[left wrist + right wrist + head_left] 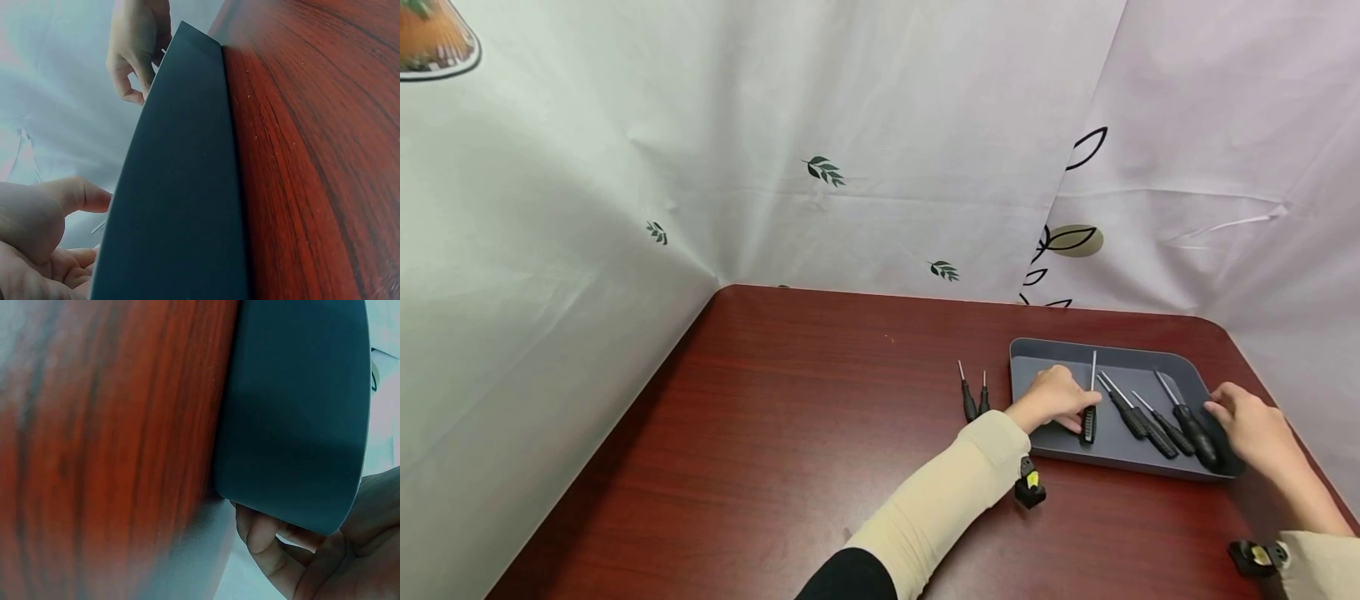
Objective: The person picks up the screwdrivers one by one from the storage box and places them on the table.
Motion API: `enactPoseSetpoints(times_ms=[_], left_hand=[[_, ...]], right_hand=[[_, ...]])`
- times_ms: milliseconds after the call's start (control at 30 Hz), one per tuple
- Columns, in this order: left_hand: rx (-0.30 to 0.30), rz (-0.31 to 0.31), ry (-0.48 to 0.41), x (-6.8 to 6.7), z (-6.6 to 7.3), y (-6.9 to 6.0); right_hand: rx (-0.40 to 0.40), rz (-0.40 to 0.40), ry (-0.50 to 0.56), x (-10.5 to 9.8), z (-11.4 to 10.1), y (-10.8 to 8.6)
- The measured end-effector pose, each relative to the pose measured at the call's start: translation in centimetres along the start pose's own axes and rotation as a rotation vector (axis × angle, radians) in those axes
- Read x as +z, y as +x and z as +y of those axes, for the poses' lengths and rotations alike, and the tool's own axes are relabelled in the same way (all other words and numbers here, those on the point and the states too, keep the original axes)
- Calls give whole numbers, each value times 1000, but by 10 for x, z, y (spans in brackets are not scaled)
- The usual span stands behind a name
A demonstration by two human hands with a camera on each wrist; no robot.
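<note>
A grey tray lies at the right of the table with several black-handled screwdrivers in it. My left hand reaches over its left part and pinches a screwdriver, whose shaft points away from me. In the left wrist view the tray wall hides most of what the left hand holds. My right hand grips the tray's right edge. In the right wrist view, fingers curl against the outside of the tray's corner, the thumb hidden. Right of the held screwdriver lie slim screwdrivers and a thicker one.
Two small screwdrivers lie on the red-brown wooden table, just left of the tray. White cloth with leaf prints hangs behind and beside the table. Each forearm wears a small black camera, such as the left wrist camera.
</note>
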State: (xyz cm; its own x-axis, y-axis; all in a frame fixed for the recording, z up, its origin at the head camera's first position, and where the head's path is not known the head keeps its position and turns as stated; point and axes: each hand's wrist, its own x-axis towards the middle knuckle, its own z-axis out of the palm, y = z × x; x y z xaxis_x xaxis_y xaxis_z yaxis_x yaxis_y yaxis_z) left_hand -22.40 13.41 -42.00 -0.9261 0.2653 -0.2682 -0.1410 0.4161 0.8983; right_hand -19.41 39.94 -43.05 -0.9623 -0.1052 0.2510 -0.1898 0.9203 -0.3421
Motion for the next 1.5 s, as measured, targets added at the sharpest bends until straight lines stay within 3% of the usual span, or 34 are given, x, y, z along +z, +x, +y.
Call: enactPoseSetpoints(times_ms=[500,833,1500], left_hand=[[-35,-66,-182,-10,-2,2],[-12,-101,-222,-16,-4,2],[-43,-145,-320,-31,-4,0]], right_hand=[[-2,-9,0,0,2,1],[-3,1,-5,-1,1,2],[12,-16,-1,-1,2,1]])
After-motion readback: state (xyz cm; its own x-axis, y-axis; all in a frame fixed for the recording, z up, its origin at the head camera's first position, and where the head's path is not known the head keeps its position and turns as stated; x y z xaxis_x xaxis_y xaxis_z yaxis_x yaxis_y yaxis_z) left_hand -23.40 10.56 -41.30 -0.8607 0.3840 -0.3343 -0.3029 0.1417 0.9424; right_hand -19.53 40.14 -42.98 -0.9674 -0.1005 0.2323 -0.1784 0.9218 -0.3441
